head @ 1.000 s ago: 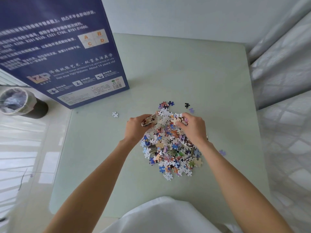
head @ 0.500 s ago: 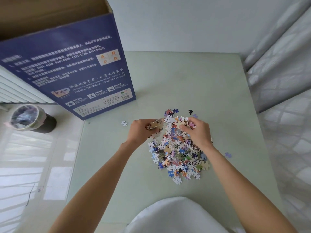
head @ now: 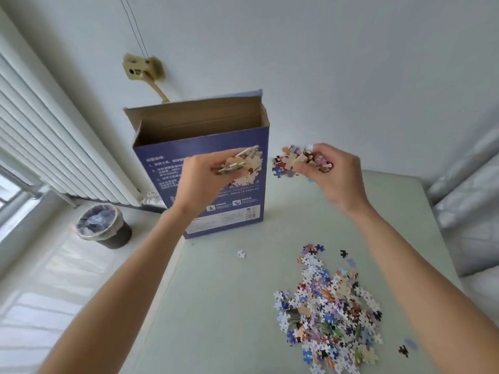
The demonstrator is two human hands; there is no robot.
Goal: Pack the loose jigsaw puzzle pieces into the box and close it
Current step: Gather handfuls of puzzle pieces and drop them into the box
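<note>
Your left hand [head: 199, 179] has its fingers [head: 229, 171] curled round a clump of puzzle pieces [head: 240, 161], mostly pale ones, pinched tight. Your right hand [head: 334, 176] does the same, fingers bunched on a second handful [head: 299, 159], more colourful, a few bits hanging loose at the lower edge.

Key relation: the box [head: 205, 168] stands upright on the tabletop [head: 216, 306], its mouth open at the top, flap [head: 194, 109] raised behind. The opening sits above and beyond both handfuls. The left hand is in front of the box's blue face, just below the rim, so it's the nearer one: lift and push forward over the rim. The right hand is off past the box's right edge and needs to come left as well as up. The mouth is a long slot running left to right and narrow front to back, so the drop probably has to be lined up along that slot; both hands at once looks tight. Loose danglers on the right could fall short.

Rest of the pieces: a big heap [head: 329, 311] on the tabletop, near and to the right, well apart from the box. A stray white piece [head: 241, 254] lies between heap and box. Task looks early; the box isn't closed.
</note>
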